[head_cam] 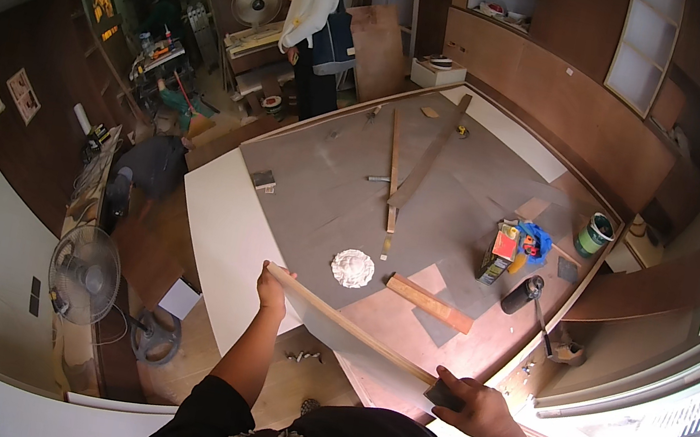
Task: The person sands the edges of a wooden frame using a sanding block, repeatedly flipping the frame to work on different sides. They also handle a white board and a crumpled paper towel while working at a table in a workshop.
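Observation:
A white-faced board [361,354] stands on edge before me, its pale wood upper edge running from left to lower right. My left hand [272,290] grips the board's far left end. At the opposite end, my right hand [477,406] holds a dark sanding block or folded abrasive sheet [445,397] against the edge. Past the board is a large grey-covered work surface [326,193]. On it, near the board, are a short wooden strip [430,303] and a crumpled white round thing [352,268]. My torso hides the lower part of the board.
Right of the board are a black flask [521,294], a rectangular metal can [496,255], a blue bag [534,242] and a green bucket [595,235]. One person [314,23] stands beyond the surface; another [152,166] bends low at left. A pedestal fan [85,275] stands left.

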A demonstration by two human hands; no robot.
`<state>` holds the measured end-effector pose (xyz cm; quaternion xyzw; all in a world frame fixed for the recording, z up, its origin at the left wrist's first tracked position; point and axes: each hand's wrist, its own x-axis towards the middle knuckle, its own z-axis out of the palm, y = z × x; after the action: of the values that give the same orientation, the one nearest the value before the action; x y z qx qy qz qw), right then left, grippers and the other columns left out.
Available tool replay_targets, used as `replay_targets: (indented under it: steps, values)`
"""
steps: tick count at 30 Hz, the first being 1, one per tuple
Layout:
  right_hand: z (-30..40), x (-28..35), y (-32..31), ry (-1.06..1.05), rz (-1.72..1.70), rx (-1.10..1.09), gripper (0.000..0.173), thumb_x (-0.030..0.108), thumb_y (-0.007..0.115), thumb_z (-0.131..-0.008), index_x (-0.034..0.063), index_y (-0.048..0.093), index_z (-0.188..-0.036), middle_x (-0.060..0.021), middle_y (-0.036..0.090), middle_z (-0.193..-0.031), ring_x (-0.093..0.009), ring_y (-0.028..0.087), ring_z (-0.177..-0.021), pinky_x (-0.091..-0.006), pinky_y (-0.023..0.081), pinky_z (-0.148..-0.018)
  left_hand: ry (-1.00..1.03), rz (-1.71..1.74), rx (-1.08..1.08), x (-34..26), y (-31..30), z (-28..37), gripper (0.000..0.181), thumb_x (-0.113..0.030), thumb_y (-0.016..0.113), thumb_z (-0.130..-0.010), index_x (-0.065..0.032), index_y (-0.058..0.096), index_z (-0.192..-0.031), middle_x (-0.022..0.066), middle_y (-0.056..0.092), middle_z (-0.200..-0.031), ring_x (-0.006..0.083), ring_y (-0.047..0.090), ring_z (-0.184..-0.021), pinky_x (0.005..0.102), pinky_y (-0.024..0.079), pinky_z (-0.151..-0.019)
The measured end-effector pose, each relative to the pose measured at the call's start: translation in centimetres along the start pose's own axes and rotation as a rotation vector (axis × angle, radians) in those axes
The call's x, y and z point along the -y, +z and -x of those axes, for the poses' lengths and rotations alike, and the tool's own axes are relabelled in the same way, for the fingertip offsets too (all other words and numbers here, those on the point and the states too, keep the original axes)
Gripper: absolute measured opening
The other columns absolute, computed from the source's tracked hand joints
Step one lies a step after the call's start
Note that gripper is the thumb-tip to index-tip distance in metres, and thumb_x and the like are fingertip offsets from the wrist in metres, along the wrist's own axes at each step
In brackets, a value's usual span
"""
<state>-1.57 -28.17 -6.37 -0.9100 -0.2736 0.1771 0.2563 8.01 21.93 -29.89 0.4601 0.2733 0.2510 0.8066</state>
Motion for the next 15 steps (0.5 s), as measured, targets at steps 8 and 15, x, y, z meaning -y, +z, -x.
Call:
replay_targets:
  steps: [8, 15]
  values:
    - [2.9, -2.1, 1.7, -0.003, 0.133, -0.089, 0.077, 0.042, 0.072, -0.089, 0.0289, 0.042, -0.159, -0.015, 0.069, -0.109, -0.036, 0.073, -0.094, -0.0445, 0.061, -0.082, 0.876, -0.991, 0.046, -6.6, 7.1, 10.0, 0.056, -0.034, 0.054, -0.104, 0.0011, 0.049, -0.148, 0.0247, 0.039, -0.159, 0.0425, 0.035, -0.149, 0.057, 0.024, -0.123]
    - [3.0, -2.4, 1.3, 0.003, 0.082, -0.124, 0.075, 0.042, 0.07, -0.091, 0.0285, 0.041, -0.16, -0.0168, 0.069, -0.116, -0.037, 0.07, -0.105, -0.0441, 0.058, -0.091, 1.053, -1.364, 0.821, -4.1, 9.6, 22.2, 0.061, -0.032, 0.065, -0.095, 0.0002, 0.055, -0.146, 0.0258, 0.043, -0.159, 0.0464, 0.034, -0.15, 0.0629, 0.016, -0.124]
